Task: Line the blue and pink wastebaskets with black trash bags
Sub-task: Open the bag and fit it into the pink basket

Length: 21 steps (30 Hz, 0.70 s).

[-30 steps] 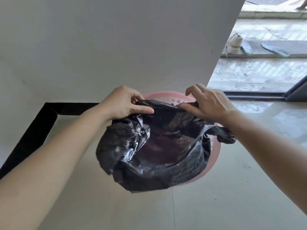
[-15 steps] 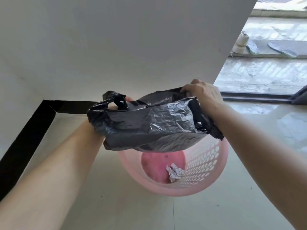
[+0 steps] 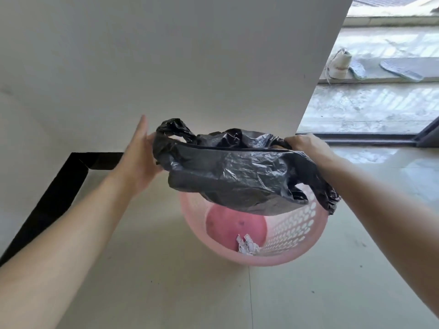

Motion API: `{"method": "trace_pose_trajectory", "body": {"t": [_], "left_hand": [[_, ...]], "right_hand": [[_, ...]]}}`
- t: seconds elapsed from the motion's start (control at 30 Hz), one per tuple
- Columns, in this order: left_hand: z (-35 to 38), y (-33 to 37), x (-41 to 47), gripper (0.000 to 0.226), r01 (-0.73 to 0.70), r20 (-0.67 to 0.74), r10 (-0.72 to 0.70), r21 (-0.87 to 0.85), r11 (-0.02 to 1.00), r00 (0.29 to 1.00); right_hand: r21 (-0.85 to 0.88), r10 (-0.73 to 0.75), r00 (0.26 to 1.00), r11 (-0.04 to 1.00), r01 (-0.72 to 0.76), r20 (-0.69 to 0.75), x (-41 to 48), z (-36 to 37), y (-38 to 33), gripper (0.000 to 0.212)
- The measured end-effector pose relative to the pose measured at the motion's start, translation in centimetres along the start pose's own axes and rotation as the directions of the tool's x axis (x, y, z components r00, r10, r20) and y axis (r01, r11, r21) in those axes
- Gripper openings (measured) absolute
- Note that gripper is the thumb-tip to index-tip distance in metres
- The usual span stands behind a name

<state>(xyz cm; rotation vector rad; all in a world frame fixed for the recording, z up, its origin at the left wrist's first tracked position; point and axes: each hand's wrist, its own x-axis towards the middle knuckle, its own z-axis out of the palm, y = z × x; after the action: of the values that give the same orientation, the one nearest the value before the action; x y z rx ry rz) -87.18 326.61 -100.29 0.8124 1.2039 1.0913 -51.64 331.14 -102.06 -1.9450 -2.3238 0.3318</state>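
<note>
Black bag held above pink basket. Right hand grip clenched on bag's right edge; left hand flat against its left end, grip released. Crumpled paper inside basket.

Glossy crinkled plastic bag, perforated plastic basket

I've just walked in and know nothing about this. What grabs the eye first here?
A crumpled black trash bag held up in mid-frame, stretched between the left hand and the right hand. Directly below it stands a pink wastebasket with perforated walls, on the pale floor near the white wall, with a scrap of crumpled paper at its bottom.
</note>
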Motion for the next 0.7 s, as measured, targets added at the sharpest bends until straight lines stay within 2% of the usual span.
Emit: {"method": "trace_pose_trajectory", "body": {"t": [0.03,0.07,0.1,0.13,0.17,0.2,0.23,0.27,0.3,0.37,0.4,0.43,0.47,0.53,0.57,0.6,0.63,0.67,0.7], "left_hand": [[0.2,0.7,-0.2,0.073,-0.040,0.007,0.040,0.019,0.999,0.999],[0.6,1.4,-0.5,0.073,-0.123,-0.029,0.127,0.121,0.985,0.991],[1.4,1.9,-1.1,0.067,-0.234,-0.057,0.256,0.254,0.939,0.965],[2.1,2.1,-1.8,0.059,-0.373,-0.055,0.438,0.437,0.819,0.897],[2.8,2.0,-2.2,0.053,-0.486,0.042,0.603,0.638,0.597,0.796],[3.5,1.9,-2.8,0.047,-0.537,0.192,0.685,0.775,0.333,0.703],[4.2,1.5,-3.3,0.040,-0.541,0.333,0.670,0.832,0.122,0.663],[5.0,1.0,-3.8,0.033,-0.532,0.435,0.590,0.847,-0.012,0.680],[5.6,0.2,-4.3,0.026,-0.510,0.491,0.459,0.855,-0.091,0.741],[7.1,-2.4,-5.5,0.016,-0.428,0.445,0.057,0.883,-0.193,0.894],[7.6,-3.3,-5.8,0.016,-0.393,0.371,-0.135,0.888,-0.238,0.919],[7.9,-3.8,-5.8,0.017,-0.348,0.284,-0.251,0.899,-0.265,0.925],[7.9,-3.9,-5.6,0.016,-0.296,0.214,-0.298,0.918,-0.263,0.930],[7.5,-3.7,-4.9,0.016,-0.252,0.216,-0.203,0.953,-0.171,0.955],[7.3,-3.8,-4.6,0.019,-0.268,0.262,-0.069,0.958,-0.104,0.963],[6.9,-4.2,-4.4,0.028,-0.318,0.323,0.124,0.946,-0.054,0.938],[6.6,-4.7,-4.3,0.035,-0.383,0.383,0.322,0.921,-0.068,0.866],[6.3,-5.2,-4.3,0.039,-0.412,0.417,0.487,0.903,-0.125,0.767],[6.0,-5.5,-4.4,0.036,-0.419,0.431,0.595,0.892,-0.168,0.679]], "right_hand": [[-0.003,0.017,0.999,1.000,-0.017,-0.028,0.0,0.2,0.0,0.046],[0.001,0.045,0.997,0.999,-0.045,-0.062,-0.4,0.2,-0.3,0.044],[0.001,0.071,0.993,0.997,-0.072,-0.090,-0.6,0.2,-0.5,0.041],[0.017,0.103,0.989,0.995,-0.101,-0.103,-0.9,0.1,-0.7,0.040],[0.029,0.126,0.985,0.992,-0.123,-0.117,-0.9,0.2,-0.9,0.039],[0.042,0.155,0.981,0.988,-0.151,-0.115,-1.1,0.2,-1.2,0.039],[0.053,0.179,0.976,0.983,-0.174,-0.122,-1.2,0.4,-1.2,0.040],[0.063,0.213,0.970,0.976,-0.207,-0.119,-1.4,0.6,-1.4,0.043],[0.061,0.241,0.962,0.970,-0.235,-0.132,-1.6,0.8,-1.5,0.046],[0.065,0.299,0.944,0.954,-0.292,-0.141,-2.1,1.3,-2.0,0.051],[0.073,0.319,0.937,0.947,-0.312,-0.143,-2.3,1.4,-2.2,0.051],[0.082,0.338,0.930,0.941,-0.329,-0.145,-2.4,1.5,-2.4,0.050],[0.092,0.357,0.924,0.933,-0.347,-0.134,-2.6,1.5,-2.5,0.049],[0.122,0.406,0.907,0.912,-0.392,-0.114,-2.9,1.3,-2.1,0.048],[0.146,0.433,0.895,0.897,-0.417,-0.105,-3.0,1.1,-1.7,0.047],[0.171,0.459,0.883,0.882,-0.439,-0.097,-3.1,1.0,-1.2,0.046],[0.191,0.482,0.871,0.867,-0.460,-0.093,-3.3,0.8,-0.6,0.045],[0.206,0.503,0.859,0.854,-0.478,-0.092,-3.4,0.6,0.0,0.044],[0.220,0.519,0.850,0.843,-0.491,-0.090,-3.5,0.5,0.5,0.044]]}}
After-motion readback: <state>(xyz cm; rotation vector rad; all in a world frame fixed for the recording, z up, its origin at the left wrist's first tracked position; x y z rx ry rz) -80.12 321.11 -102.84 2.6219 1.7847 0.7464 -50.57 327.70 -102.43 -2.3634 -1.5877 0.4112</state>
